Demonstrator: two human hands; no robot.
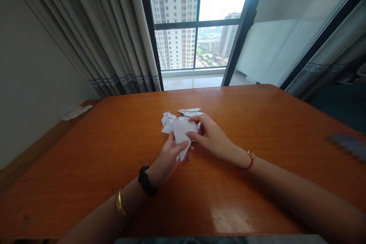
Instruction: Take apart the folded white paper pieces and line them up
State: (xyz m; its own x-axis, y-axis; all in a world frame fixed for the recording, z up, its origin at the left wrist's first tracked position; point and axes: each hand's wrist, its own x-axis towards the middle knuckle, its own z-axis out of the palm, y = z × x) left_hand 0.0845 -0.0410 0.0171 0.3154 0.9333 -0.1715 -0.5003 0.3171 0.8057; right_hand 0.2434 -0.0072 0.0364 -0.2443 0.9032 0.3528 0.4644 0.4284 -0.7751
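Folded white paper (180,131) is up in both hands, over the middle of the table, roughly centered in view. Wide, rounded end points away from the person, narrow tip points back toward them. Broad face is up.

Left hand (167,156): closed on the lower part, thumb flat on the face near the tip, fingers curled underneath, some showing past the right edge. Right hand (213,133): partly closed, thumb and forefinger at the paper's right edge, other fingers bent; can't tell exactly what they touch behind it.

Just beyond, more folded white pieces on the table: one creased cluster (166,121) at left, partly hidden by the held paper, and a flatter piece (191,110) at the back. Count unclear, overlap and the right hand cover some.

Left arm: black wristband (147,181), gold bangle (121,204) further up. Right wrist: red bracelet (250,162) with gold-colored bits.

Table (114,152) is glossy orange-brown wood. Pale flat item (77,112) lies past its left edge. Behind: gray curtain (114,30) left, dark-framed window (197,24) center, high-rise (177,49) outside.
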